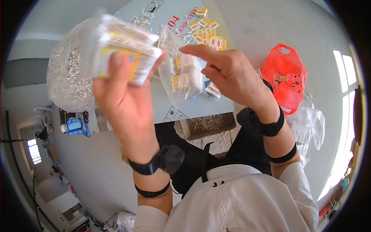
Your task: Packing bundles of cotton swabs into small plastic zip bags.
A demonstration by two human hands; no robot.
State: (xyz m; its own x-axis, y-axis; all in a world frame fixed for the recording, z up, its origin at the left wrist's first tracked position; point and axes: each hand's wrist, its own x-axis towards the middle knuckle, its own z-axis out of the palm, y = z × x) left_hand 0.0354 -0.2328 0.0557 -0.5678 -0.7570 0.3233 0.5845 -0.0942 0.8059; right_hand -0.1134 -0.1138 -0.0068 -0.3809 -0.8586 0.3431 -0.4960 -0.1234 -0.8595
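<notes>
My left hand (127, 89) is raised at the left, its fingers wrapped round a bundle of cotton swab packs (127, 58) with yellow and white labels, blurred by motion. To its right a clear plastic bag (167, 50) stands on the table with several cotton swab packs (179, 83) inside. My right hand (232, 71) is beside the bag's upper right edge. Its index finger stretches toward the bag and the thumb is apart from it, with nothing visible between them. I cannot tell whether the fingertip touches the plastic. Another swab pack (212, 89) lies below that hand.
Small yellow-and-white boxes (205, 34) lie at the table's far side. A large clear bag of loose swabs (65, 73) bulges at the left. A red plastic bag (286, 77) lies at the right. An open box of swabs (212, 123) sits at the near edge, between my legs.
</notes>
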